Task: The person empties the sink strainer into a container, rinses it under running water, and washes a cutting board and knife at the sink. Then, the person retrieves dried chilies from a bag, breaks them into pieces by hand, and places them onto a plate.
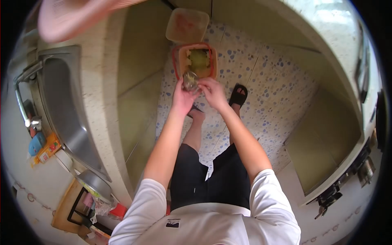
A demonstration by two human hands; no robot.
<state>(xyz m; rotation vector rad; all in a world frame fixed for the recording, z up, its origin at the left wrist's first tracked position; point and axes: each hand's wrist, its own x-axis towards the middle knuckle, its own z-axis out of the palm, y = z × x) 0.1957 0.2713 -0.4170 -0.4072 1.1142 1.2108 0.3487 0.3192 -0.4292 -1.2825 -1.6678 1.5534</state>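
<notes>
**Holding On, Down Low**

On the spotted floor (269,90) is a red-handled bucket (203,73). At its near edge, the left hand (182,98) holds, and the right hand (213,90) touches (I can't tell if it grips too), a small see-through cup (190,82).

Kitchen: steel sink (63,102), tap (18,92), pale counter (96,87), metal bowl (92,179) alongside.

A small, greyish, glossy container (190,81) — contents blurred — held in both hands (184,96) near the red-handled bin (214,67).
</notes>
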